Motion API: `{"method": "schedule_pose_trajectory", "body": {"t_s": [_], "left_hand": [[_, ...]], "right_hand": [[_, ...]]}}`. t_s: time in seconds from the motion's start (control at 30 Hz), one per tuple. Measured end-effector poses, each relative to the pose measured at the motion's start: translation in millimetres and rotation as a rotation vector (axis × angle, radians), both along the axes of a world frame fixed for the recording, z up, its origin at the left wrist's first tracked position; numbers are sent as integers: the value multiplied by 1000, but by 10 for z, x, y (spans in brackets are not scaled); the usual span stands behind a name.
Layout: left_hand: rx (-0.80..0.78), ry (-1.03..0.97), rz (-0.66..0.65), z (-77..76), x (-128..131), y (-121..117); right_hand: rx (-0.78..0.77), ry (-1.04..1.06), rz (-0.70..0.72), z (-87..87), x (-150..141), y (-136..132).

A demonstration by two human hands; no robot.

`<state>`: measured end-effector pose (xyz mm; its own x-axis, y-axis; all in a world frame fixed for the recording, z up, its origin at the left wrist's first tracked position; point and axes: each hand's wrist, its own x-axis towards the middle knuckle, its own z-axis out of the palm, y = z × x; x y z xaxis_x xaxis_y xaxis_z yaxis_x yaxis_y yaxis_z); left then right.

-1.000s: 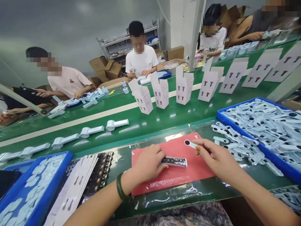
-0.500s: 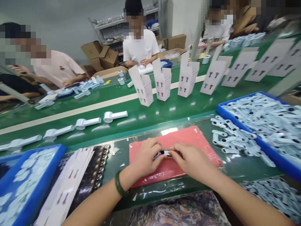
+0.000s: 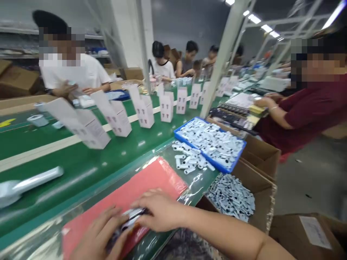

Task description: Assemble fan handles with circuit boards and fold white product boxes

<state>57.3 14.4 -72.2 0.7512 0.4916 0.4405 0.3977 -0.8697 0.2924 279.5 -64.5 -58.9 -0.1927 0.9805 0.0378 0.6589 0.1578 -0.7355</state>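
Low over a pink-red mat, my left hand and my right hand meet around a small pale plastic part with dark areas. Both hands have their fingers closed on it, the left from the near left and the right from the far side. Motion blur and the fingers hide much of the part. To the right of the mat lies a loose heap of light-blue plastic pieces with dark spots, beside a blue tray full of similar pieces.
White printed boxes with raised flaps stand in a row on the green conveyor. A light-blue fan-like item lies there too. A carton of pieces sits below right. A slanted post and several co-workers are around.
My view has swung to the right, so the mat and hands appear lower left and a person in dark red shows at right. Both hands keep hold of the small part.
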Motion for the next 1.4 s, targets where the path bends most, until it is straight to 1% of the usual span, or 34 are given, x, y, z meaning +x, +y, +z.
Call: {"method": "schedule_pose_trajectory", "body": {"t_s": [0.07,0.1,0.2,0.27,0.37,0.47,0.6,0.73,0.83,0.9,0.97,1.0,1.07,1.13,1.2,1.23,1.3,1.4], "left_hand": [[-13,55,58,127,79,-202],[-48,86,76,181,130,-276],[-140,112,113,258,224,-376],[-164,113,121,274,210,-404],[-173,138,85,299,150,-458],[-180,160,71,301,123,-480],[-166,157,73,276,145,-420],[-174,231,58,298,172,-401],[-98,326,83,343,162,-436],[-23,394,89,385,141,-395],[49,454,58,440,124,-220],[89,478,36,474,126,-74],[188,503,26,552,161,311],[278,514,69,633,231,759],[328,527,151,702,302,1202],[334,534,197,725,329,1407],[297,545,289,741,361,1774],[207,551,388,674,378,2193]], "right_hand": [[52,11,-30,-19,-44,-99],[75,21,-56,-41,-62,-131],[106,7,-92,-145,-100,-165],[125,-10,-69,-213,-106,-173],[169,-14,27,-269,-84,-206],[193,-37,73,-287,-68,-238],[217,-101,25,-293,-90,-221],[193,-87,38,-290,-121,-201],[218,-55,10,-279,-123,-252],[268,-39,-51,-260,-56,-298],[331,-84,-164,-224,106,-328],[362,-146,-248,-197,222,-335],[389,-342,-457,-135,493,-341],[347,-570,-661,-88,752,-337],[268,-755,-781,-95,936,-314],[236,-821,-800,-123,995,-292],[208,-905,-778,-215,1056,-232],[233,-950,-729,-358,1071,-140]]}}
